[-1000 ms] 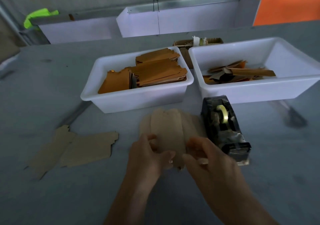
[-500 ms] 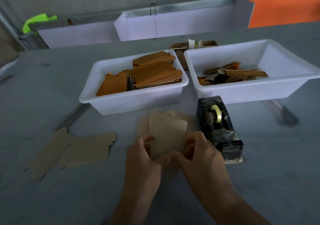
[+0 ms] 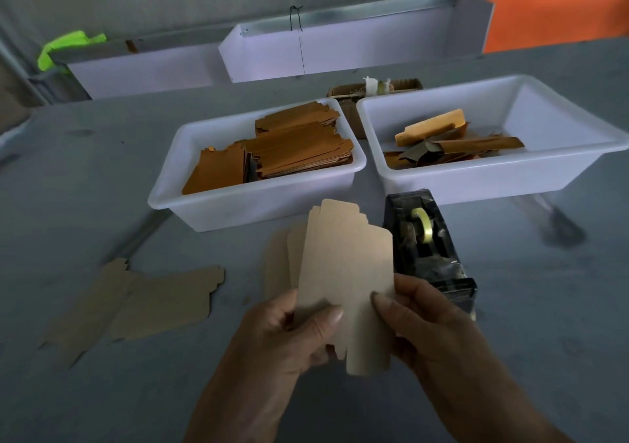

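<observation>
A flat tan cardboard box blank (image 3: 343,272) is held up off the grey table, tilted toward me. My left hand (image 3: 289,333) pinches its lower left edge, thumb on the front face. On its lower right edge my right hand (image 3: 418,327) grips it, thumb on the front. More tan blanks (image 3: 282,262) lie on the table just behind the held one. A black tape dispenser (image 3: 425,252) with a yellowish tape roll stands right of the blank, next to my right hand.
A white bin (image 3: 238,211) stacked with orange-brown blanks sits behind the hands. A second white bin (image 3: 476,180) at the right holds several folded pieces. Loose blanks (image 3: 136,303) lie at the left. A small cardboard box (image 3: 347,92) and white troughs (image 3: 340,47) stand farther back.
Both hands have lifted one blank off the small pile on the table and raised it toward me, tilted upright.
</observation>
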`<state>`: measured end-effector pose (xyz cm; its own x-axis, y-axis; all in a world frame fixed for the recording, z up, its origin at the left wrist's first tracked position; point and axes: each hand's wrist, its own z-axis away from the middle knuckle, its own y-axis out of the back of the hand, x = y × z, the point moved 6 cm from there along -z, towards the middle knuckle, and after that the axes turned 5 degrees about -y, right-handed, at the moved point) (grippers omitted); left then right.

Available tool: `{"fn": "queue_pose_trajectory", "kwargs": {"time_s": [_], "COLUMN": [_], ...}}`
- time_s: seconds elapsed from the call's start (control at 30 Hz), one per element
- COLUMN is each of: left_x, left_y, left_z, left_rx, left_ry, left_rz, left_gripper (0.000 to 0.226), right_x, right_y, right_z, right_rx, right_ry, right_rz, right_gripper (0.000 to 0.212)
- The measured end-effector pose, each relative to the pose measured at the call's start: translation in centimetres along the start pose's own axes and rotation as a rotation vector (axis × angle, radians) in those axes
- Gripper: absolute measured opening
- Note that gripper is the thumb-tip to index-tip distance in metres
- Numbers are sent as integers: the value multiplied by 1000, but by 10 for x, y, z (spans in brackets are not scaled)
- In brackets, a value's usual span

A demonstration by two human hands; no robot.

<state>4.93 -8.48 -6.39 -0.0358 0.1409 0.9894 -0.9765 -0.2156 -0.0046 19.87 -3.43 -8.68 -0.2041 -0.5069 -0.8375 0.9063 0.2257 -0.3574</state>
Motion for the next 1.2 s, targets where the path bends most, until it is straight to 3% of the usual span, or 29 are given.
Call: {"fn": "queue_pose_trajectory", "kwargs": {"time_s": [0.17, 0.3, 0.37, 0.43, 0.47, 0.53, 0.6, 0.67, 0.77, 0.87, 1.0, 1.13, 1.2], "left_x": [19, 47, 50, 45, 40, 31, 29, 27, 28, 31, 28, 27, 27], "left_y": [0, -5, 3, 21, 24, 17, 11, 9, 6, -2, -11, -12, -12], "left_z": [5, 9, 8, 10, 9, 6, 7, 9, 10, 12, 14, 16, 13], "left_rx": [78, 245, 397, 569, 566, 403, 292, 255, 228, 201, 190, 166, 113], "left_ry": [-67, -232, -286, -248, -200, -102, -54, -20, -21, -17, 28, 70, 77], "left_rz": [-293, -613, -568, -275, -15, 425, 569, 586, 593, 566, 557, 481, 349], "left_gripper": [42, 28, 25, 23, 18, 18, 26, 27, 28, 26, 25, 10, 19], "right_x": [4, 7, 6, 6, 6, 6, 4, -2, -4, -7, -17, -17, -15], "right_y": [4, 5, 1, 0, -1, -4, -4, 1, 6, 2, -16, -15, -15], "right_z": [-2, -3, -2, -3, -3, -1, 3, 11, 23, 37, 38, 25, 22], "right_rx": [77, 184, 189, 179, 163, 112, 78, 73, 85, 184, 4, -43, -63], "right_ry": [-25, -15, -16, -16, -21, -33, -13, 75, 132, 127, 134, 49, 37], "right_rz": [-16, -33, -55, -101, -121, -138, -137, 5, 236, 229, 71, -24, -68], "right_gripper": [16, 2, 4, 10, 14, 23, 32, 41, 36, 31, 43, 21, 13]}}
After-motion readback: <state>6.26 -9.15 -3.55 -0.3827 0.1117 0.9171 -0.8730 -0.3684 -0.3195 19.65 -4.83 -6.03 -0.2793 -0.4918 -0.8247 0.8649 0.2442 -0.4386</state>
